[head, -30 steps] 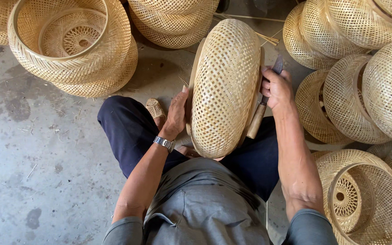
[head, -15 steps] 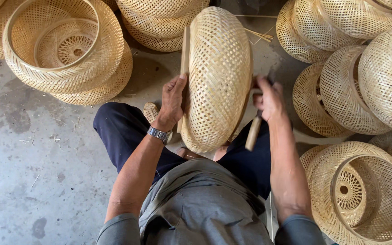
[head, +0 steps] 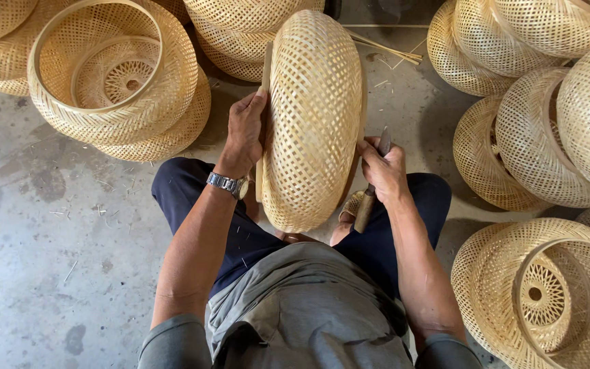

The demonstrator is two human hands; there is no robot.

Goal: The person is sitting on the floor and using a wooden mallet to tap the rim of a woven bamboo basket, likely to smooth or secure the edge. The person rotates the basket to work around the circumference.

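Far left there's a stack of woven bamboo baskets [head: 114,82] sitting on the concrete floor [head: 35,260], the top one open side up so you can see right down into the weave. Next over, the left hand [head: 246,133] is pressed flat-ish against the rim side of the big domed basket [head: 315,116], fingers curled over the edge, gripping it. There's a metal wristwatch [head: 228,183] on that wrist. The domed basket itself stands on edge between the two hands, right above the person's knees in dark trousers [head: 192,198], tilted up nearly vertical. On its other side, the right hand [head: 384,171] is clenched around a wooden-handled tool [head: 367,205], blade end poking up against the basket's edge, handle sticking down out of the fist. Further right, more baskets [head: 534,137] piled up on their sides, and one more lower right [head: 548,294] open side up.
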